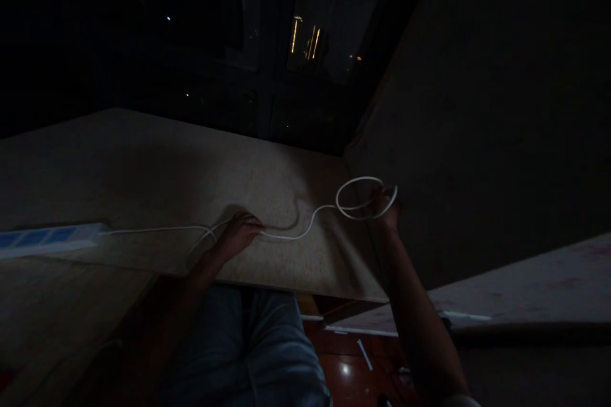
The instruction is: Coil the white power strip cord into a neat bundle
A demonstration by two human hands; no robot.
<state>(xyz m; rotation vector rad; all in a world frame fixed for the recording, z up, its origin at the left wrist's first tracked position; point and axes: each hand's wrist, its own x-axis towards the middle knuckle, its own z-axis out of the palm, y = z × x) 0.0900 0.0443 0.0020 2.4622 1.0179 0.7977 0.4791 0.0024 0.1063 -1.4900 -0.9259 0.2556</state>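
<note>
A white power cord (291, 237) runs across the desk from a white power strip (90, 236) with blue panels at the left edge. My left hand (241, 230) is closed on the cord near the middle of the desk, and a crossing loop of it lies between that hand and the strip. Over by the wall, my right hand (384, 206) is raised with its fingers closed around the cord. A round loop of cord hangs about these fingers. The cord's far end is hidden in the dim light.
The pale desk (167, 172) meets a dark window (267, 76) behind and a wall (487, 140) on the right. My legs (272, 343) are under its front edge. Below right, a reddish floor (344, 381) has a thin white strip (365, 355) on it.
</note>
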